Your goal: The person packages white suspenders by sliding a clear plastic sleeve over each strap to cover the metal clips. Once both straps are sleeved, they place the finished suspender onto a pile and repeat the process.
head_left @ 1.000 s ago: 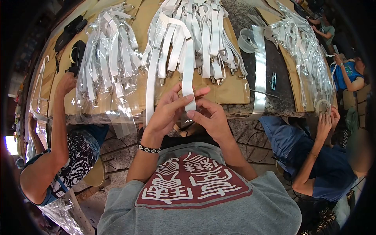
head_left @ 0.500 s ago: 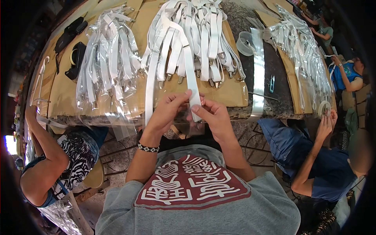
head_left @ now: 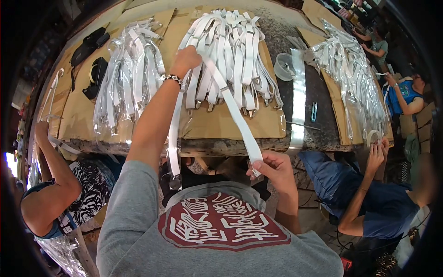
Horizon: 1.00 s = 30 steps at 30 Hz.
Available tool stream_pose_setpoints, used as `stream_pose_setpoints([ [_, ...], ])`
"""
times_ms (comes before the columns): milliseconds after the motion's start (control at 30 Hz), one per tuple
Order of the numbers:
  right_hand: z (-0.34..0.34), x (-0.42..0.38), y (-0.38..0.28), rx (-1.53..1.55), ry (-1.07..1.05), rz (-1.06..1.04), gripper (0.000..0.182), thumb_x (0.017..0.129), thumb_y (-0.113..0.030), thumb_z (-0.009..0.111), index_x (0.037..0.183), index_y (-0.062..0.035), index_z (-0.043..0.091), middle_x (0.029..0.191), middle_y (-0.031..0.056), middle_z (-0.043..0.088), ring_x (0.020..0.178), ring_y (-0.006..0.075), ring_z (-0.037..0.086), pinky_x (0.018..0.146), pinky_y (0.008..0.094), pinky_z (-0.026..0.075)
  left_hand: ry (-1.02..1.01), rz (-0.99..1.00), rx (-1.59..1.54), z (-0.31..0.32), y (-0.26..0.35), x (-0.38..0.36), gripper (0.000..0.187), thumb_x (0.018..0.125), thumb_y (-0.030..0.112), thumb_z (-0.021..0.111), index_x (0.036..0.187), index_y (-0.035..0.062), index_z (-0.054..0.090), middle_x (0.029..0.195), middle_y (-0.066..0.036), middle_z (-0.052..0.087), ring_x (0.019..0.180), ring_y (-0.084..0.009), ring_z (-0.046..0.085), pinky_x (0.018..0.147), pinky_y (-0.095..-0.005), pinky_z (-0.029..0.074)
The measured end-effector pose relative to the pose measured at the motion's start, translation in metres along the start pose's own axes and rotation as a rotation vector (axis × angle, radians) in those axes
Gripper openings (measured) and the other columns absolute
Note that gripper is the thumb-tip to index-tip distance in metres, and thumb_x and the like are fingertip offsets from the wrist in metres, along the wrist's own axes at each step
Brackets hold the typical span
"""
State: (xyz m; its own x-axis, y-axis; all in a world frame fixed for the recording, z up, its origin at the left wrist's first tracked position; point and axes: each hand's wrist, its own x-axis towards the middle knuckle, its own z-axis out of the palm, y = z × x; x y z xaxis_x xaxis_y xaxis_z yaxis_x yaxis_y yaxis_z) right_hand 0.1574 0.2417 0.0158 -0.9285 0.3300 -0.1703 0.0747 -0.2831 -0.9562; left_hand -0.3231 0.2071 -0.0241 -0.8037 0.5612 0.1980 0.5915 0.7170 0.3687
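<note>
A pair of white suspenders (head_left: 236, 119) stretches from the heap on the table down to my right hand (head_left: 276, 171). The fingers of that hand are pinched on the strap's lower end, with a bit of clear plastic there. My left hand (head_left: 188, 59) is closed around the upper part, at the left side of the suspenders pile (head_left: 237, 51). Below my left forearm another strap (head_left: 173, 147) hangs past the table edge, a dark clip at its end. Metal clips show along the pile's lower edge.
Cardboard (head_left: 230, 127) lies under the pile. Bagged suspenders (head_left: 127, 74) are to the left, near a tape roll (head_left: 94, 76); more (head_left: 353, 69) lie right. A plastic tub (head_left: 284, 66) and thread snips (head_left: 314, 111) sit between. Co-workers sit on both sides; one hand (head_left: 379, 150) holds tape.
My left hand has moved up and away to the pile. My right hand has moved down and right with the strap end, and the strap is now drawn out between my hands.
</note>
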Motion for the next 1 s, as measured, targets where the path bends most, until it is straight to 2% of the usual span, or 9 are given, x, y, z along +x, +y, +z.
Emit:
stream_pose_setpoints([
  [200,-0.008,-0.003,0.008,0.037,-0.042,0.002,0.017,0.093,-0.011,0.072,0.1,0.0038,0.07,0.085,0.0101,0.072,0.075,0.0155,0.07,0.067,0.0292,0.056,-0.107,-0.105,-0.373,0.016,-0.021,0.024,0.044,0.071,0.026,0.079,0.104,-0.0037,0.073,0.102,-0.025,0.073,0.096,-0.0364,0.072,0.087,-0.0408,0.055],
  [233,-0.009,-0.004,0.01,0.051,-0.052,0.006,0.017,0.093,-0.011,0.072,0.1,0.0035,0.07,0.086,0.01,0.073,0.075,0.0153,0.07,0.067,0.0292,0.056,-0.087,-0.121,-0.433,0.018,-0.027,0.028,0.039,0.072,0.026,0.083,0.098,-0.0019,0.075,0.093,-0.017,0.075,0.079,-0.0261,0.072,0.072,-0.0393,0.055],
  [333,-0.016,-0.006,0.011,0.009,-0.109,0.033,0.014,0.096,-0.011,0.069,0.098,0.0036,0.07,0.084,0.0067,0.073,0.074,0.0102,0.065,0.068,0.0268,0.052,-0.182,-0.139,-0.854,-0.035,-0.014,0.003,0.032,0.08,0.025,0.082,0.101,0.0027,0.077,0.091,-0.008,0.074,0.075,-0.0174,0.065,0.07,-0.0369,0.051],
  [433,-0.027,-0.007,0.014,-0.103,-0.136,0.091,0.016,0.093,-0.011,0.072,0.1,0.0034,0.07,0.087,0.0093,0.073,0.076,0.0131,0.069,0.071,0.028,0.055,-0.275,-0.08,-1.101,-0.089,0.001,-0.007,0.031,0.088,0.026,0.077,0.11,0.0056,0.073,0.096,0.001,0.07,0.084,-0.0121,0.061,0.079,-0.0298,0.046],
  [667,-0.024,-0.005,0.019,-0.114,-0.157,0.037,0.016,0.093,-0.012,0.072,0.098,0.0034,0.072,0.089,0.0082,0.074,0.079,0.0125,0.068,0.074,0.0274,0.054,-0.302,0.54,-1.286,-0.249,0.027,-0.033,0.025,0.1,0.02,0.062,0.117,0.0031,0.07,0.107,-0.002,0.072,0.095,-0.0105,0.066,0.091,-0.028,0.049],
  [733,-0.016,0.0,0.02,-0.146,-0.15,0.023,0.016,0.094,-0.012,0.072,0.098,0.0029,0.072,0.09,0.0076,0.074,0.082,0.0125,0.068,0.076,0.0278,0.053,-0.098,0.624,-1.493,-0.279,0.09,-0.09,0.014,0.097,0.008,0.063,0.106,-0.0002,0.069,0.086,-0.007,0.072,0.076,-0.0103,0.068,0.071,-0.0234,0.056],
  [800,-0.007,0.009,0.015,-0.24,-0.171,-0.073,0.016,0.093,-0.012,0.072,0.1,0.0023,0.073,0.091,0.0066,0.074,0.084,0.0116,0.067,0.078,0.0275,0.052,-0.252,0.808,-1.527,-0.307,0.107,-0.113,0.02,0.097,0.011,0.064,0.111,-0.0023,0.067,0.089,-0.008,0.073,0.078,-0.0103,0.068,0.072,-0.024,0.056],
  [900,0.009,0.022,0.004,-0.309,-0.158,-0.151,0.019,0.093,-0.014,0.072,0.102,0.0028,0.072,0.088,0.0046,0.071,0.083,0.0097,0.063,0.077,0.0261,0.049,0.002,0.827,-1.562,-0.317,0.113,-0.105,0.036,0.098,0.01,0.061,0.129,-0.0078,0.057,0.101,-0.012,0.072,0.081,-0.0138,0.071,0.076,-0.0284,0.061],
  [1000,0.027,0.035,-0.014,-0.364,-0.137,-0.298,0.021,0.093,-0.016,0.072,0.102,0.0036,0.071,0.084,0.0041,0.069,0.081,0.0089,0.06,0.076,0.0253,0.047,0.014,0.954,-1.516,-0.33,0.125,-0.146,0.038,0.098,0.009,0.06,0.132,-0.0096,0.054,0.103,-0.014,0.072,0.087,-0.0152,0.072,0.077,-0.0272,0.062],
])
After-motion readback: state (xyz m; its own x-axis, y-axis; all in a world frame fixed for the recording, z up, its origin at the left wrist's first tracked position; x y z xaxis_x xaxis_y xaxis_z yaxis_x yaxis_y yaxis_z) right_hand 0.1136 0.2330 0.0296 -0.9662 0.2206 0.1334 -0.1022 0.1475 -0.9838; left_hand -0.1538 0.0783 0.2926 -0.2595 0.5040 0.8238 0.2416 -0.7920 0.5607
